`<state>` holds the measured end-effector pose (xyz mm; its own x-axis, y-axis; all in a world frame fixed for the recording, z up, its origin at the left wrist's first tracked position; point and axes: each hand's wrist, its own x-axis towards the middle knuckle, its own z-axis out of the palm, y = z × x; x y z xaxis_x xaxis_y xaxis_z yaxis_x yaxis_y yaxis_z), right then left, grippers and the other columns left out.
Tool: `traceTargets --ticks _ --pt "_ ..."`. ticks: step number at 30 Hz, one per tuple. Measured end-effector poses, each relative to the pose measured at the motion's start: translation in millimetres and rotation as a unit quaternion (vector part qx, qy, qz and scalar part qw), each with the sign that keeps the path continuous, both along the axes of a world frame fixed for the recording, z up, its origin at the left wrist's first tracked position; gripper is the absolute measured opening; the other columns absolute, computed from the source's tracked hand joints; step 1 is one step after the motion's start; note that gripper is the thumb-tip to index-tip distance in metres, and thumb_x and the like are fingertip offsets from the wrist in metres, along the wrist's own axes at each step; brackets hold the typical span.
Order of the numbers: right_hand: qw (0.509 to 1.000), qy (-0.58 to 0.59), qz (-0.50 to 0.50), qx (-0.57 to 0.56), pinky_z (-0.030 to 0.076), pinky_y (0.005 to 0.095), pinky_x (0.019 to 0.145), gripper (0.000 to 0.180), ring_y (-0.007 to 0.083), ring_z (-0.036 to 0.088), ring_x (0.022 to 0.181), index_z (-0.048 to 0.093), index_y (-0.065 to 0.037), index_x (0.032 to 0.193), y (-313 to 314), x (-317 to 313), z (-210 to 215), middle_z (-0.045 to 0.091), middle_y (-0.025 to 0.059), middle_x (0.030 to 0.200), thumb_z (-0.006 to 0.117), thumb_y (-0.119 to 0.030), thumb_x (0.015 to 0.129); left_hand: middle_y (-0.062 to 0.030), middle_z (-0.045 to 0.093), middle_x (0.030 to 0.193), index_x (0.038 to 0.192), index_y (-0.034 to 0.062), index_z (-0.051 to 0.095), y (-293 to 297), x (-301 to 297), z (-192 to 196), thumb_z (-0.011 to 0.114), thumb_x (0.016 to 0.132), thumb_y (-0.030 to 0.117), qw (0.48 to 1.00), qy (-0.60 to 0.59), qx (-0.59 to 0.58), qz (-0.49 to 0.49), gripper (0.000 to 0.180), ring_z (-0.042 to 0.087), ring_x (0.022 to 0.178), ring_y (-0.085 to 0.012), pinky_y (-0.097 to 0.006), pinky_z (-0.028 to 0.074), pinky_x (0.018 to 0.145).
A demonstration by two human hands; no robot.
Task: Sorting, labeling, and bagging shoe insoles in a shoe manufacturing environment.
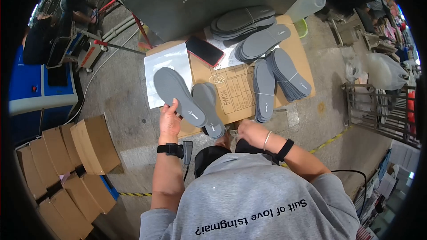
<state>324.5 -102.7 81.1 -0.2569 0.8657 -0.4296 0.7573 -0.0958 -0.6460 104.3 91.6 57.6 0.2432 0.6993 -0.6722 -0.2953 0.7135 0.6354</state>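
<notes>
My left hand [169, 119] grips a single grey insole [178, 94] by its edge, held over a cardboard box top [235, 93]. Beside it lies a small stack of grey insoles [208, 106] on the box. My right hand [246, 132] is low by the box's near edge, fingers curled; what it holds is hidden. Tied bundles of grey insoles [287, 74] [264, 90] [262, 41] [242, 20] lie across the right and far part of the box.
A phone in a red case [204, 50] and white paper sheets [165, 64] lie on the box. Folded cardboard boxes [73, 160] stack at left. A blue machine [40, 89] and another person [40, 35] are far left. A metal rack [378, 111] stands right.
</notes>
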Motion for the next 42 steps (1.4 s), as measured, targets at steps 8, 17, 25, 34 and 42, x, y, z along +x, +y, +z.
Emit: traceTargets --ticks 8,17,25,34,42 --pt "0.957 0.03 -0.265 0.112 0.045 0.039 0.078 0.022 0.0371 0.051 0.091 0.052 -0.001 0.099 54.0 58.5 -38.6 0.05 0.0185 0.102 0.055 -0.003 0.076 -0.0051 0.058 0.107 0.117 0.0094 0.046 -38.4 30.4 -15.3 0.067 0.081 0.018 0.98 0.132 -0.043 -0.14 0.042 0.053 0.1 -0.0178 -0.039 0.04 0.084" --pt "0.953 -0.069 -0.221 0.194 0.042 0.0407 0.082 0.031 0.0364 0.049 0.093 0.052 -0.001 0.104 70.9 59.4 -64.6 0.051 0.0177 0.097 0.05 0.005 0.074 -0.0098 0.058 0.105 0.121 -0.0017 0.038 -49.5 25.6 -52.2 0.061 0.086 0.02 0.957 0.201 0.078 -0.194 0.047 0.055 0.095 -0.0164 -0.032 0.045 0.078" --pt "0.96 -0.041 -0.235 0.145 0.044 0.0394 0.081 0.027 0.0347 0.052 0.092 0.055 -0.002 0.103 71.6 48.8 -41.8 0.054 0.0169 0.096 0.054 -0.003 0.076 -0.0149 0.05 0.115 0.125 -0.0032 0.038 -8.7 -56.0 -82.7 0.067 0.079 0.019 0.904 0.409 0.099 -0.081 0.06 0.05 0.101 -0.0213 -0.033 0.042 0.084" --pt "0.92 -0.03 -0.38 0.089 0.047 0.0367 0.073 0.025 0.0322 0.056 0.081 0.056 0.001 0.098 30.0 13.2 -34.7 0.057 0.0171 0.091 0.06 -0.001 0.073 -0.011 0.056 0.102 0.113 -0.0054 0.047 92.1 -110.1 -120.6 0.065 0.078 0.009 0.878 0.446 0.117 -0.13 0.042 0.053 0.093 -0.0194 -0.031 0.042 0.084" --pt "0.909 -0.037 -0.397 0.122 0.047 0.0341 0.075 0.021 0.0302 0.057 0.083 0.057 0.001 0.096 54.1 -16.5 1.1 0.057 0.0168 0.092 0.06 -0.004 0.076 -0.0015 0.056 0.084 0.091 0.0024 0.054 117.3 -101.5 -54.0 0.06 0.082 0.009 0.947 0.25 0.184 -0.084 0.012 0.05 0.076 -0.0107 -0.024 0.039 0.073"
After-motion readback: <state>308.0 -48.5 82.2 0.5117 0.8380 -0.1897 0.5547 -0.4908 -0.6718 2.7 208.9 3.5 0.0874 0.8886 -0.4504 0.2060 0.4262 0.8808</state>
